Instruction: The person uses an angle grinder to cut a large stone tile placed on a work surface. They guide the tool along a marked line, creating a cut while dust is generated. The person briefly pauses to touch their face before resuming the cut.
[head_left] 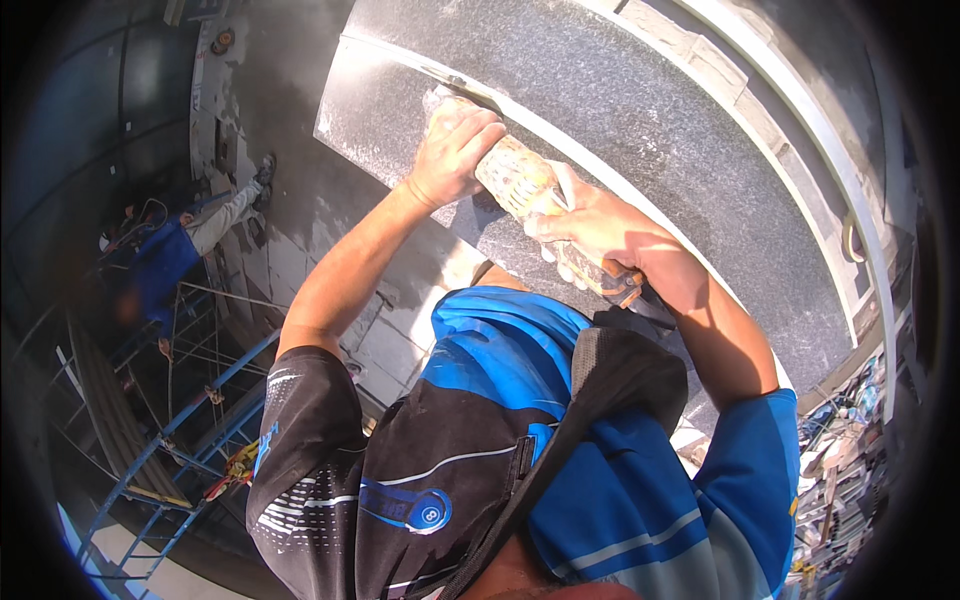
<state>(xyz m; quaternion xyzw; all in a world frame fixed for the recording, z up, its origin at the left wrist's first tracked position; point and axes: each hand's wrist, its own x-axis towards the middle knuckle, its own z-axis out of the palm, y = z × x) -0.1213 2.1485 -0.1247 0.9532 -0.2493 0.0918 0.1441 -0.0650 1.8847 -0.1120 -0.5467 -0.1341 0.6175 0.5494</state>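
Both hands are on a dusty angle grinder [520,180] with an orange and dark rear end. My left hand [455,150] is wrapped round its front end. Further back, my right hand [595,225] grips the body, its fingers curled under. The grinder's front end lies against a pale line [560,140] that runs along a large dark grey speckled stone slab [680,150]. Its disc is mostly hidden by my left hand and the glare.
A co-worker [175,260] in a blue top is at the left, near a blue scaffold frame [150,480]. A pale curved-looking rail [830,130] and a roll of tape [853,240] lie beyond the slab. Scattered offcuts and debris [840,490] fill the lower right.
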